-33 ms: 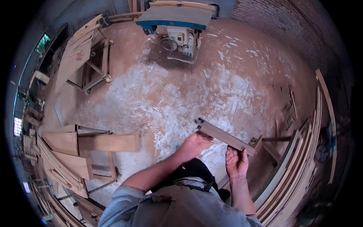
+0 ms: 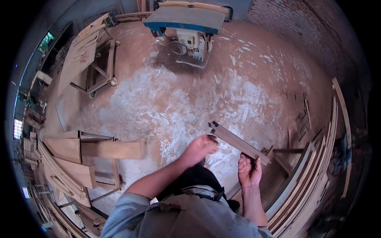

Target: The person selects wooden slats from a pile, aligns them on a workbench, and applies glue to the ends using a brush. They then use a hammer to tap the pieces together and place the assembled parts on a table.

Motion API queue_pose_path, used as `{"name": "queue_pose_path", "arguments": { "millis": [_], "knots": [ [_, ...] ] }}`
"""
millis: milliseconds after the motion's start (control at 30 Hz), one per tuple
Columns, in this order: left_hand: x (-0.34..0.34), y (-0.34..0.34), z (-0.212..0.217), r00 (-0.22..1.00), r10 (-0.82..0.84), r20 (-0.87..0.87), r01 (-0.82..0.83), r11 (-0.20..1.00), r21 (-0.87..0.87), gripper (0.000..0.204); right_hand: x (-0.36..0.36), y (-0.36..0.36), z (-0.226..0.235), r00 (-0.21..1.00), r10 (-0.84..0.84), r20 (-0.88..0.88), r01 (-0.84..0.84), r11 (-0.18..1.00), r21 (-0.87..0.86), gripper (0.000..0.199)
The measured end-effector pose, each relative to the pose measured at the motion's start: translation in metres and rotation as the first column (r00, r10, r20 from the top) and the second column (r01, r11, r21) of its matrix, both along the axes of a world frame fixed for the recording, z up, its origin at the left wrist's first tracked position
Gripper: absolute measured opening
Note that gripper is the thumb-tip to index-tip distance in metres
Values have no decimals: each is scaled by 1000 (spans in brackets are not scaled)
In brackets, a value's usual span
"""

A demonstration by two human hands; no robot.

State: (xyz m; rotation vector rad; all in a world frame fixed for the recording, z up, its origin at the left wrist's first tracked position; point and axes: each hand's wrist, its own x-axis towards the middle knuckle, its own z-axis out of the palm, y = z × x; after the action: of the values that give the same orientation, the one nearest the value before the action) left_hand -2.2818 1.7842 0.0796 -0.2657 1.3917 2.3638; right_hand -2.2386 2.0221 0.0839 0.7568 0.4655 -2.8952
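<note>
Reddish floor (image 2: 190, 93) is supporting a blue-edged machine (image 2: 184, 18); a wooden piece (image 2: 238, 142) is slanting above the floor; the right hand (image 2: 249, 171) is gripping the piece's near end; the left hand (image 2: 201, 149) is presenting curled fingers beside its far end; I cannot tell their hold.

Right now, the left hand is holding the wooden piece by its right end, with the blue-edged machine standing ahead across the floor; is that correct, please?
Not quite: the head view shows the right hand holding the wooden piece by its right end, not the left hand. The blue-edged machine stands ahead across the floor.
</note>
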Motion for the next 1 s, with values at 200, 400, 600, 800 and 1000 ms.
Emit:
{"name": "queue_pose_path", "arguments": {
  "millis": [200,400,600,800,1000],
  "knots": [
    [-205,-126,-102,823,352,446,-412,910,42,19,-137,38,4,990,-137,-37,140,985,96,38],
    [-448,-258,-166,729,531,432,-620,780,89,42,-274,58,-43,989,-147,-27,150,980,128,35],
    [-663,-417,-200,478,766,430,-826,558,-76,67,-440,32,-33,983,-172,69,141,935,325,33],
    [-749,-513,-229,292,754,589,-873,461,-157,60,-583,2,-8,976,-91,200,0,910,414,30],
    [-799,-490,-207,249,746,618,-903,410,-131,37,-692,-44,21,967,-65,246,-54,893,447,29]
  ]
}}
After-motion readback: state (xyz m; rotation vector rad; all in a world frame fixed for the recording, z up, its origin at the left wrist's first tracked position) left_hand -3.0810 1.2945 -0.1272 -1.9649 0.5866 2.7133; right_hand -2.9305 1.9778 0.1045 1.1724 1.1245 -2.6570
